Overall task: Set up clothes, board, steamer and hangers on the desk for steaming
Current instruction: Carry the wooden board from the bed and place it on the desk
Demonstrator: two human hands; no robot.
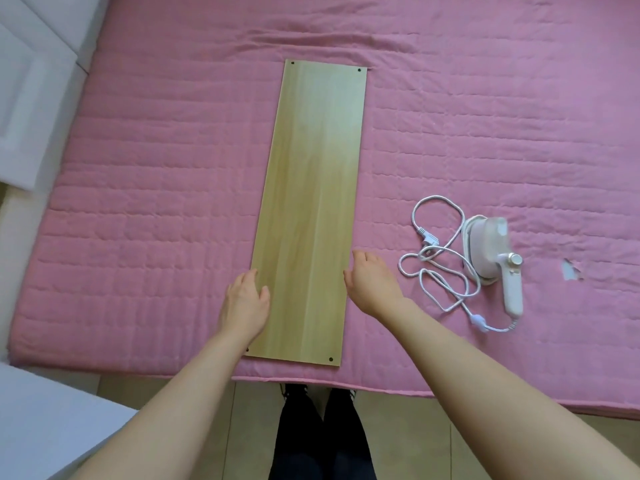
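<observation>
Your legs (322,441) in dark trousers stand on the tiled floor (415,445) right at the near edge of the pink quilted cover (156,202), which is spread over the whole work surface (whether a bench or a bed lies under it cannot be told). Both your forearms reach forward over that edge. Your left hand (244,303) lies at the left long edge of the wooden board (311,209), its grip wide, fingers straight and pointing away from you, fingertips overlapping the board's edge; it holds nothing. Your right hand (372,278) sits at the board's right long edge, grip likewise loose and wide, fingers relaxed, nothing held; contact with the board cannot be confirmed. The board lies flat on the cover, long axis running away from you, its near end just inside the cover's near edge, with small dark holes at its corners. To the right of your right hand, well apart from the board, the handheld steamer (491,251) rests on the cover, handle pointing toward you. Its white cord (436,261) lies in loose loops between the steamer and your right hand, with the plug (427,237) among the loops. Farther right, a small tear (571,270) shows in the cover. At the far left, white panels (31,91) border the cover.
</observation>
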